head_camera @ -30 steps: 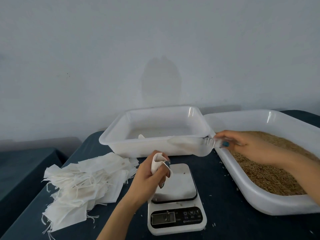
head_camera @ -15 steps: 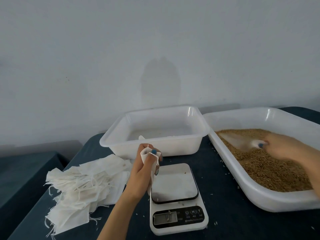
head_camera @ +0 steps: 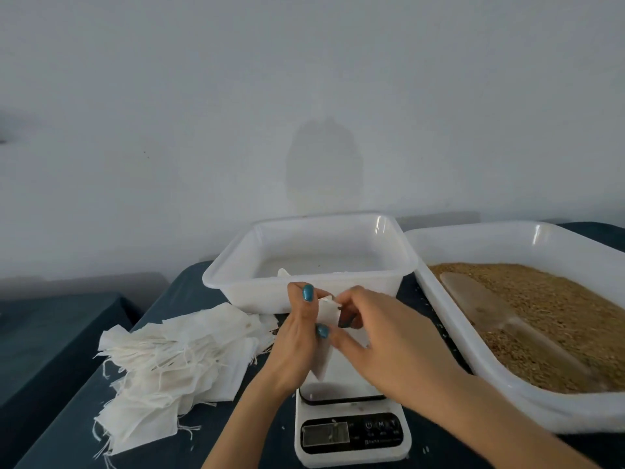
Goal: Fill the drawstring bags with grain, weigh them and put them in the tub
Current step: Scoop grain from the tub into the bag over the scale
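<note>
My left hand (head_camera: 299,336) grips a small white drawstring bag (head_camera: 323,353) upright above the white kitchen scale (head_camera: 351,424). My right hand (head_camera: 375,333) pinches the bag's top edge next to the left thumb. A clear plastic scoop (head_camera: 487,309) lies on the brown grain in the large white tub (head_camera: 527,397) at the right. Behind the hands stands a smaller white tub (head_camera: 304,292) with a white bag corner showing inside it.
A loose pile of flat white drawstring bags (head_camera: 172,363) lies on the dark tablecloth to the left of the scale. A few stray grains dot the cloth between the scale and the grain tub. A pale wall rises behind the table.
My right hand left the scoop lying on the grain and came left to the bag. My left hand lifted the bag slightly toward the small tub.
</note>
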Available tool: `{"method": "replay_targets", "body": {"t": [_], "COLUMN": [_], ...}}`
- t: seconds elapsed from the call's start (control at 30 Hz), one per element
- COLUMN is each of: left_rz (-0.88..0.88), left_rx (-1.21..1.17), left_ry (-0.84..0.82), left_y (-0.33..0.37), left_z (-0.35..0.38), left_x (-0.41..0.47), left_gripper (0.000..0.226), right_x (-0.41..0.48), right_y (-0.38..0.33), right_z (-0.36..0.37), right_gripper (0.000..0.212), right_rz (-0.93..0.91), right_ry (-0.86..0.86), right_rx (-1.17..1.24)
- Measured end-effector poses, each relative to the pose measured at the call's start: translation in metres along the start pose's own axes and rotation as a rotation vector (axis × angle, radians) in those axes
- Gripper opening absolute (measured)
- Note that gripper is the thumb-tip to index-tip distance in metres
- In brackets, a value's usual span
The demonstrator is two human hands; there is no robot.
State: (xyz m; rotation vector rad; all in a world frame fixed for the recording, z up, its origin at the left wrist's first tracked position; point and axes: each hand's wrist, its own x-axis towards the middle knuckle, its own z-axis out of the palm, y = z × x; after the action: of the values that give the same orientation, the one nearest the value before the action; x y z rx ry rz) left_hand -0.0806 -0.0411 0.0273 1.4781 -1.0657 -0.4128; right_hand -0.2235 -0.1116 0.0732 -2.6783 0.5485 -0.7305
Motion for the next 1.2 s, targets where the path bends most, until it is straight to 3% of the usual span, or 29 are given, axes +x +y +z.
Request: {"method": "replay_targets", "body": {"t": [0.1,0.23,0.4,0.53,0.83,1.03,1.2], "left_rz": [0.013,0.037,0.160,0.157,0.158,-0.022,0.012], "left_rx": [-0.018,0.105,0.123,0.168,0.309,0.412,0.402], "left_ry": [0.058,0.045,0.077,0.091,0.087,-0.027,0.019], "left_y": [0.003,0.001,0.003,0.005,0.007,-0.028,-0.053], "left_z": [0.002,-0.001,-0.009,-0.014,-0.014,-0.023,-0.028], "left_x": [-0.003,-0.005,0.000,0.006,0.015,0.021,0.019], "left_gripper": [0.090,0.085,0.044,0.002,0.021,0.007,0.005], "right_x": [0.012,0.021,0.029,0.034,0.044,0.039,0.028], "right_y": [0.003,0.015,0.023,0.038,0.056,0.075,0.095], "right_z": [0.010,0.009,-0.005,-0.003,0.017,0.054,0.084], "right_gripper": [0.020,0.005,0.002,0.005,0.007,0.004,0.006], "right_rz": [0.031,0.015,-0.067,-0.050,0.080,0.168,0.198], "right_ry": [0.138,0.181,0.318,0.251,0.217,0.060,0.204], "right_rx": [-0.001,0.043,-0.042,-0.072,0.262,0.265,0.290]}}
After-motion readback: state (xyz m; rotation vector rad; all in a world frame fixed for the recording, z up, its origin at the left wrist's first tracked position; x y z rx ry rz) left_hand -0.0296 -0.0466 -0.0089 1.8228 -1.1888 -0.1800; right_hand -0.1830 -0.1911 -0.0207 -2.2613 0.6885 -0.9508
